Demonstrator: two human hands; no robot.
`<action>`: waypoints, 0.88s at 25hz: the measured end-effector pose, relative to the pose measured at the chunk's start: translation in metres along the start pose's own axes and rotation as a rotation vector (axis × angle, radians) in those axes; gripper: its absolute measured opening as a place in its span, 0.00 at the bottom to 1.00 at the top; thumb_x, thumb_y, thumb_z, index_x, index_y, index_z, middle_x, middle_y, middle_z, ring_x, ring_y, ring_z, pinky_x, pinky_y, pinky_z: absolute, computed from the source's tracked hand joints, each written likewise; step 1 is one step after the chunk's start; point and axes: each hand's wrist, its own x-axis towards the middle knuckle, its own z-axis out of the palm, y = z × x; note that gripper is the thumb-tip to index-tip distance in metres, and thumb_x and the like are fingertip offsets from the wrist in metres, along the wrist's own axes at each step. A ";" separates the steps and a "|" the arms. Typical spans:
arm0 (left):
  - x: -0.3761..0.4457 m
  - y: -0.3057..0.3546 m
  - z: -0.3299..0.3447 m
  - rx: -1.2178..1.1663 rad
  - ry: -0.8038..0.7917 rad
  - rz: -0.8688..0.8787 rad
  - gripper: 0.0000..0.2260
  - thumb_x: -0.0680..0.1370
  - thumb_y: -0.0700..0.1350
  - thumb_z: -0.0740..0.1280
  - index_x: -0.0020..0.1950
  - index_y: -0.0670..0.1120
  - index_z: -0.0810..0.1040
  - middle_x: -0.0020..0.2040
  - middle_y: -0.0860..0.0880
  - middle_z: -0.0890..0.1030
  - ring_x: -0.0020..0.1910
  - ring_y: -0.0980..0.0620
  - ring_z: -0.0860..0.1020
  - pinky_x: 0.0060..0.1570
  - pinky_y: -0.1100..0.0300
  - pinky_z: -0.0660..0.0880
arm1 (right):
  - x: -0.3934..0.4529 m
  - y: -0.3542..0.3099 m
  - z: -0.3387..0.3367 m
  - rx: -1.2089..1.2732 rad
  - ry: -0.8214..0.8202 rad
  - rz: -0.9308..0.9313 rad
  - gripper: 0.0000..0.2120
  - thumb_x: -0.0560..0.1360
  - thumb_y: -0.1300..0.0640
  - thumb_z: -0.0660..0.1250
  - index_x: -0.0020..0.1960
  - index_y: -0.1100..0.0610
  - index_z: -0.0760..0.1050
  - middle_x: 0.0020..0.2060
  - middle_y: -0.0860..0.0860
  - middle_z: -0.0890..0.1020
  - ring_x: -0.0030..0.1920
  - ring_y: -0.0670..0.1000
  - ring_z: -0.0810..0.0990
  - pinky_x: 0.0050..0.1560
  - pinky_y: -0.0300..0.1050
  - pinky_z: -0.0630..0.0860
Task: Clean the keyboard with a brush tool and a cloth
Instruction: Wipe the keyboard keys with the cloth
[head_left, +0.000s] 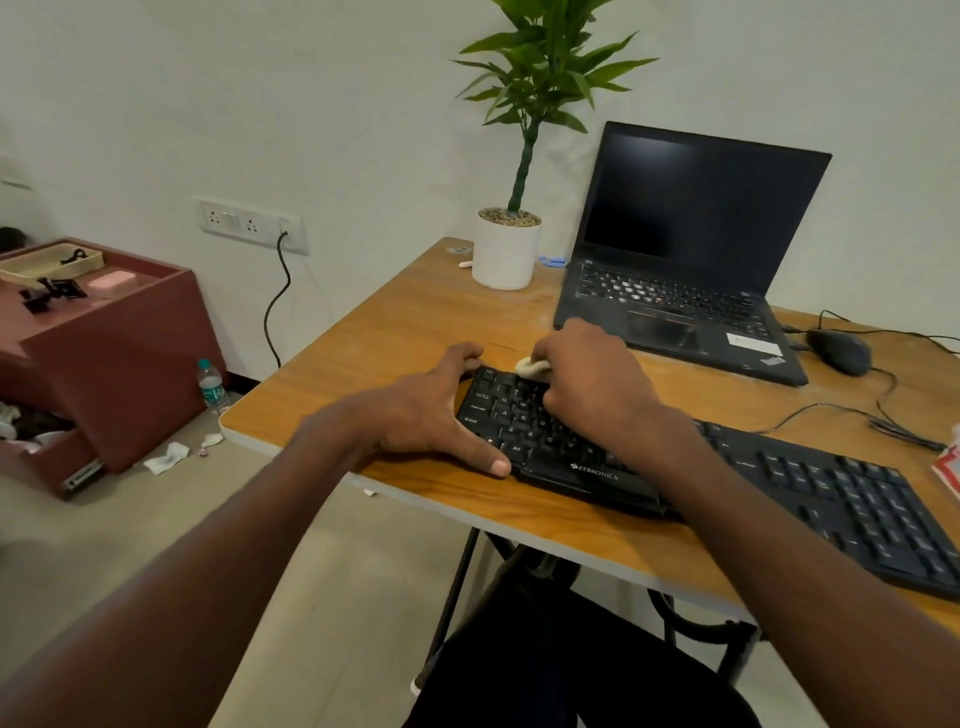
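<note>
your left hand (423, 410) spans the zebronics keyboard (727, 467)'s left end, fingers spread wide, while your right hand (592, 384) pinches a pale cloth (529, 367) against the top keys.

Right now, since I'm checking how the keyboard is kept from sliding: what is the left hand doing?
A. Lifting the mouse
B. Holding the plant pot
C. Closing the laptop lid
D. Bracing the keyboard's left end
D: the left hand spans the left end of the keyboard, thumb at its front edge, while the right hand holds a small pale object over the keys.
</note>
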 end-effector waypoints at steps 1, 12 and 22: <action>-0.001 0.001 0.000 0.003 0.003 -0.002 0.65 0.52 0.71 0.85 0.78 0.71 0.47 0.80 0.57 0.64 0.73 0.49 0.71 0.74 0.46 0.72 | 0.000 -0.007 0.003 0.033 0.043 -0.011 0.15 0.77 0.60 0.71 0.62 0.50 0.83 0.49 0.51 0.73 0.45 0.50 0.73 0.40 0.41 0.68; -0.002 0.003 0.001 0.006 0.013 -0.011 0.65 0.52 0.71 0.85 0.77 0.70 0.48 0.78 0.55 0.67 0.72 0.49 0.73 0.73 0.45 0.73 | 0.010 -0.013 0.006 -0.002 -0.095 -0.174 0.19 0.74 0.63 0.73 0.64 0.52 0.83 0.59 0.50 0.80 0.59 0.55 0.77 0.58 0.52 0.78; -0.008 0.007 0.003 -0.016 0.058 -0.006 0.58 0.53 0.70 0.85 0.75 0.72 0.53 0.77 0.55 0.70 0.71 0.47 0.74 0.71 0.43 0.74 | 0.010 -0.026 -0.004 0.017 -0.049 -0.131 0.16 0.74 0.63 0.73 0.61 0.53 0.85 0.53 0.53 0.85 0.55 0.54 0.81 0.56 0.50 0.80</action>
